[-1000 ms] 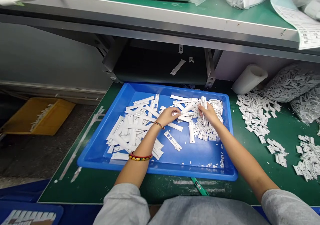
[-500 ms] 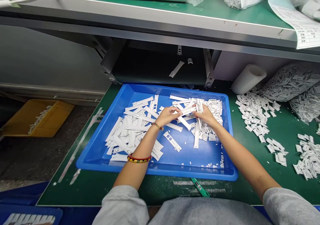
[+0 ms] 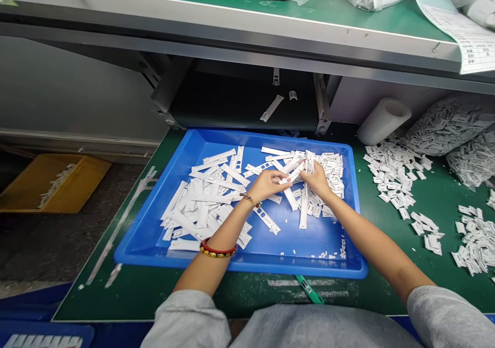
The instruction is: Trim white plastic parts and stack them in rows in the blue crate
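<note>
Left hand [image 3: 266, 185] and right hand [image 3: 319, 179] pinch a white plastic strip [image 3: 294, 174] above a strip-filled blue tray [image 3: 232, 263]; white pieces [image 3: 392, 175] heap at three o'clock on the green worktop [image 3: 332, 291].

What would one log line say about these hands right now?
left hand: pinches white strip | right hand: grips same strip | location: above blue tray

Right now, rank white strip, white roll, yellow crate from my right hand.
From the right hand:
1. Long white strip, just below it, in the blue tray
2. White cylindrical roll, beyond the tray
3. Yellow plastic crate, far left
</note>
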A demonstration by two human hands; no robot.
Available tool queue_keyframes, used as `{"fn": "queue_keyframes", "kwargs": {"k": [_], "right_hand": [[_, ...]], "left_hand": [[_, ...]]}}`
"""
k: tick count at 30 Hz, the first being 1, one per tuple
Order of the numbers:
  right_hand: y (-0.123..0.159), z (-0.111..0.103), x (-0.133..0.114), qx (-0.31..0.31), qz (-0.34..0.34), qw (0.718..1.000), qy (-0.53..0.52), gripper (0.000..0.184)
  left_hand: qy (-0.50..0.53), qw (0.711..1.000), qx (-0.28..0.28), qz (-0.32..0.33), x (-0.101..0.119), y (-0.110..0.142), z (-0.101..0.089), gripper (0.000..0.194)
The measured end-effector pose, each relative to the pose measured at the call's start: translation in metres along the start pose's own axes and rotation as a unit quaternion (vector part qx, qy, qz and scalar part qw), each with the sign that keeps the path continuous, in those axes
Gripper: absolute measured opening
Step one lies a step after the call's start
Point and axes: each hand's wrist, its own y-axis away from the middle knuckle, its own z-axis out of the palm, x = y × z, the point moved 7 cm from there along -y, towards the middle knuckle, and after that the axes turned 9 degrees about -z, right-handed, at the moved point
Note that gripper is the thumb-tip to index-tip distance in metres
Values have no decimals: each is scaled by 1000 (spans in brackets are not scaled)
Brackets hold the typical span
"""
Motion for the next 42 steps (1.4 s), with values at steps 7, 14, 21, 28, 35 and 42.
{"fn": "queue_keyframes", "kwargs": {"k": [7, 14, 21, 28, 35, 42], "right_hand": [[6, 17, 10, -88, 116, 974, -176, 19], [12, 26, 8, -146, 147, 959, -194, 32], [4, -4, 32, 37, 204, 950, -234, 22], [3, -14, 25, 65, 211, 947, -233, 17], [-3, -13, 2, 21, 86, 992, -93, 23], [-5, -22, -2, 47, 49, 995, -75, 36]], "left_hand": [[21, 1000, -9, 11, -6, -8, 4, 43], [6, 998, -30, 48, -5, -16, 21, 54], [-53, 981, 163, 88, -14, -35, -33, 47], [-121, 972, 183, 90, -25, -44, -43, 27], [-51, 984, 132, 108, -8, -35, -39, 38], [-56, 992, 79, 81, -1, -22, -50, 55]]}}
